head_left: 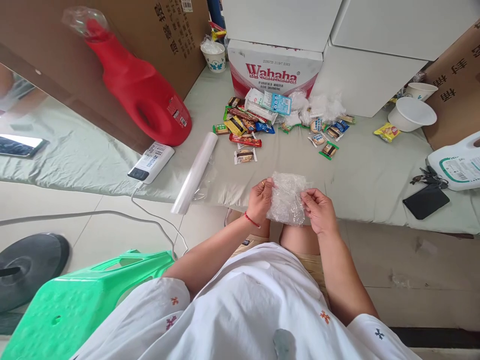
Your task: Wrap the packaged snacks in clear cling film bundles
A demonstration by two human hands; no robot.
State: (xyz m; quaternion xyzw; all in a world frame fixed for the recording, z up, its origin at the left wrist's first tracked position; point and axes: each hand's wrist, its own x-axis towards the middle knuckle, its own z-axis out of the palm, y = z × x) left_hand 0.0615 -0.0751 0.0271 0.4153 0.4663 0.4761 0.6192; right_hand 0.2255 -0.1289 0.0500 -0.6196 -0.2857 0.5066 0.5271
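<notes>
A crumpled clear plastic bag [286,197] is held up in front of me, above my knees, at the near edge of the pale green sheet [360,170]. My left hand [259,200] pinches its left edge and my right hand [318,210] pinches its right edge, fingers closed on the film. Beyond it lies a pile of small wrapped snacks [247,125], with more snack packets [326,135] to the right. A roll of clear plastic bags [195,172] lies diagonally to the left of my hands.
A red detergent jug [138,90] leans at the back left, beside a white power bank [151,162] with a cable. A Wahaha box [275,67], white bowls [411,114], a white jug [459,162], a black phone [425,201] and keys sit around. A green stool [82,295] stands at my left.
</notes>
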